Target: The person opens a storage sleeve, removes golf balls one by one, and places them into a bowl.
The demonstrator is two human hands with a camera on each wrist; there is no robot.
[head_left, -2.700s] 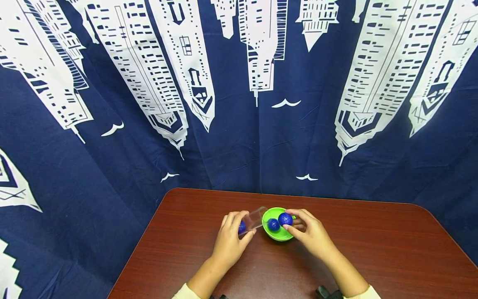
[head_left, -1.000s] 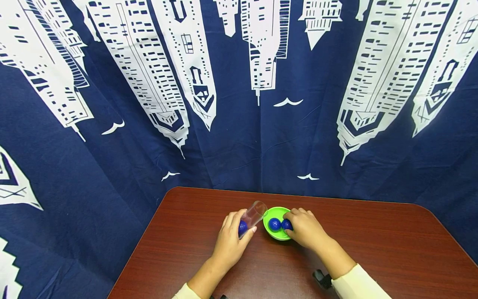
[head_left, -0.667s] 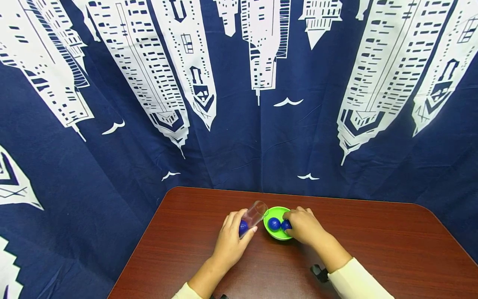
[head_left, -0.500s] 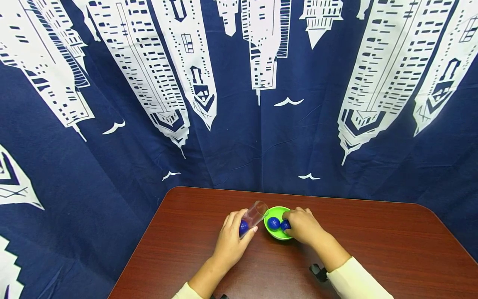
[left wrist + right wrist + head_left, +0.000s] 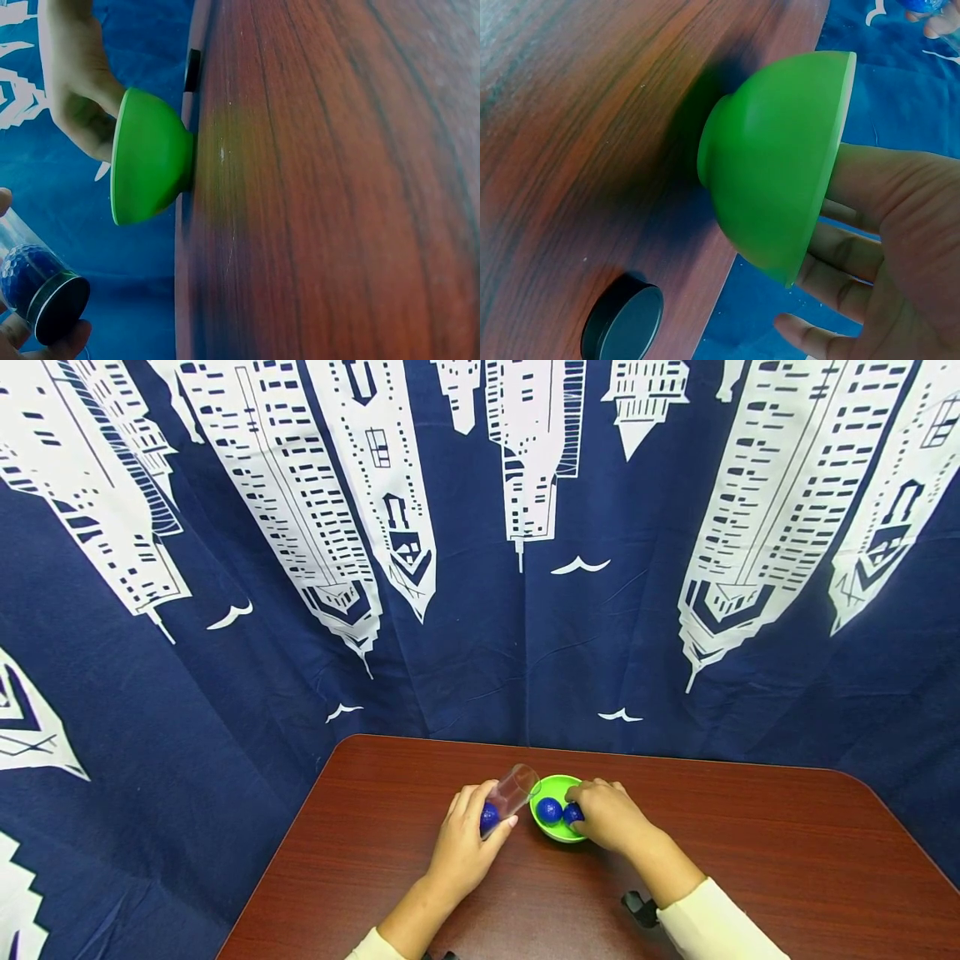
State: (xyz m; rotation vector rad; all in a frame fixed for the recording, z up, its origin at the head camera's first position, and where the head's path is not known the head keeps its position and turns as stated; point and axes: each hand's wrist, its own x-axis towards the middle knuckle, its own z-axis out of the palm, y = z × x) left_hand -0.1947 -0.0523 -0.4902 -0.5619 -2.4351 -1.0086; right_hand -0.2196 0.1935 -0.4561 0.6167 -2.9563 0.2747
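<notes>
My left hand (image 5: 462, 843) grips a clear tube (image 5: 516, 787), tilted with its open mouth toward the bowl. Inside the tube, a blue dimpled golf ball (image 5: 30, 276) rests near the black base (image 5: 61, 309). A green bowl (image 5: 780, 157) stands upright on the table, right of the tube. My right hand (image 5: 611, 814) reaches over the bowl's right rim, thumb and fingers around a second blue golf ball (image 5: 573, 813). Beside that one, a third blue golf ball (image 5: 549, 811) lies in the bowl.
A round black lid (image 5: 630, 319) lies on the brown wooden table (image 5: 750, 843) near the bowl. Behind the table hangs a navy curtain (image 5: 480, 677) with a white skyline print. Dark wrist gear (image 5: 640, 908) sits under the right forearm.
From holding its golf ball above the bowl, my right hand has lowered it inside next to the other one. The tube's mouth has tipped up slightly. Over the last half second, little differs.
</notes>
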